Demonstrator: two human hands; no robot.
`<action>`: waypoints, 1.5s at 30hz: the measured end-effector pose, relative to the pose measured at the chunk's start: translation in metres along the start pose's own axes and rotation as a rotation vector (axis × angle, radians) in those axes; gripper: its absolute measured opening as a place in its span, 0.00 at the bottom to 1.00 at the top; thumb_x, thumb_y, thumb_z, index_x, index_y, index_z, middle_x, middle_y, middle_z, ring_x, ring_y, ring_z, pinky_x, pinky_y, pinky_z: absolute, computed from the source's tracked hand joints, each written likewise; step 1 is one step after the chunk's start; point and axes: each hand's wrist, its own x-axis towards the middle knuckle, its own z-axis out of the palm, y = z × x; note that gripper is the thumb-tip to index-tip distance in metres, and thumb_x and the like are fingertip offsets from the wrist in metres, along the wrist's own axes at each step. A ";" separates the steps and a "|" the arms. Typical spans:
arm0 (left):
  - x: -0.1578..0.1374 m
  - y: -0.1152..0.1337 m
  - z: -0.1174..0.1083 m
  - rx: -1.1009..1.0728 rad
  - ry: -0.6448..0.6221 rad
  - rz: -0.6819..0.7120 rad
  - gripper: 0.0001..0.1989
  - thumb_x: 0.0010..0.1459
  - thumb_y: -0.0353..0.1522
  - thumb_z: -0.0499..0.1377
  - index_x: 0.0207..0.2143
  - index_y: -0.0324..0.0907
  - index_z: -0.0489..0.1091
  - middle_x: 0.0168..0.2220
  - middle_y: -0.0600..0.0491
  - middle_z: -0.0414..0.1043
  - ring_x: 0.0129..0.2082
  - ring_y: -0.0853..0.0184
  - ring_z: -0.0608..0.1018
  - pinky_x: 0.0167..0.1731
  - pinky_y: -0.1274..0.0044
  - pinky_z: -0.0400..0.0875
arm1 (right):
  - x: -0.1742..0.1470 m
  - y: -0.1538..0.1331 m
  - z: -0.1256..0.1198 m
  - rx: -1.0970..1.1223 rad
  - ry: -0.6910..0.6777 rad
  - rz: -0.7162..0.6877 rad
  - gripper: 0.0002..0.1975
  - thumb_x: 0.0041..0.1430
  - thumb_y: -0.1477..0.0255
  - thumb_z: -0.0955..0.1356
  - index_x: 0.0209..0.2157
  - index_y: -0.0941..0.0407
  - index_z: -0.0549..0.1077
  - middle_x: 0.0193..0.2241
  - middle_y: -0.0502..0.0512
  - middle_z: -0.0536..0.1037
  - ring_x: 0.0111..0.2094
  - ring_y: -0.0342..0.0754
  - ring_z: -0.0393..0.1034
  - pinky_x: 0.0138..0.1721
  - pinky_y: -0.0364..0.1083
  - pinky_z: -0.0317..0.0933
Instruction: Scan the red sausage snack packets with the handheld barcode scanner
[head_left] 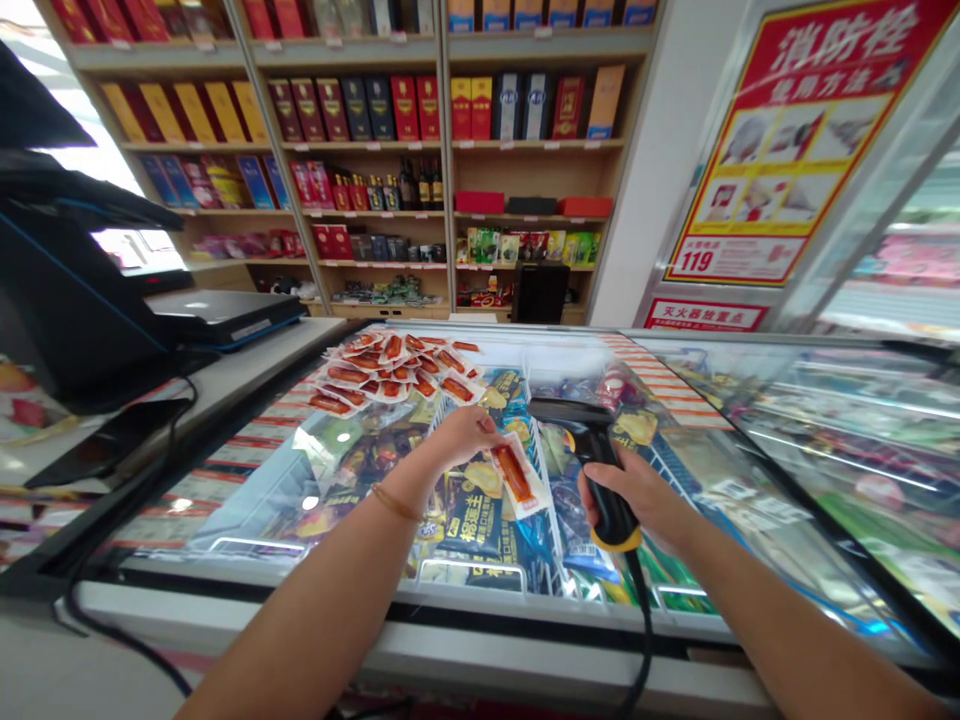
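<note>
Pinched in the fingers of my left hand [466,434] is a single sausage in a clear wrapper [514,474], hanging over the glass top of the freezer. My right hand [637,490] is wrapped around the grip of a black and yellow barcode scanner [609,480]. The scanner's head points left, just above and to the right of the wrapped sausage, apart from it. A pile of wrapped sausages [390,372] lies on the glass beyond my left hand.
Frozen goods in wire baskets show through the freezer's glass lid [262,500]. At left stand a black checkout machine [67,280] and a flat scale [225,312]. The scanner's cable [643,630] hangs over the front edge. Shelves of boxed goods [360,108] rise behind.
</note>
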 end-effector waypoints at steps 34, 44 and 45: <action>0.015 -0.018 -0.011 -0.616 0.175 0.235 0.36 0.43 0.22 0.59 0.58 0.36 0.65 0.54 0.42 0.72 0.50 0.59 0.77 0.51 0.68 0.71 | -0.019 0.002 0.022 -0.221 0.112 -0.057 0.16 0.54 0.57 0.68 0.34 0.54 0.63 0.17 0.45 0.69 0.18 0.44 0.66 0.22 0.45 0.63; 0.016 -0.020 -0.013 -0.641 0.138 0.275 0.38 0.42 0.22 0.59 0.60 0.37 0.64 0.52 0.41 0.74 0.50 0.59 0.77 0.50 0.69 0.71 | -0.025 0.003 0.030 -0.352 0.087 -0.047 0.15 0.56 0.57 0.66 0.34 0.55 0.64 0.17 0.46 0.70 0.18 0.45 0.68 0.22 0.45 0.63; 0.016 -0.019 -0.013 -0.641 0.136 0.274 0.38 0.42 0.22 0.59 0.60 0.37 0.64 0.52 0.41 0.74 0.49 0.59 0.77 0.50 0.69 0.71 | -0.025 0.004 0.030 -0.350 0.081 -0.048 0.15 0.56 0.57 0.66 0.35 0.55 0.64 0.17 0.47 0.70 0.18 0.45 0.68 0.21 0.45 0.62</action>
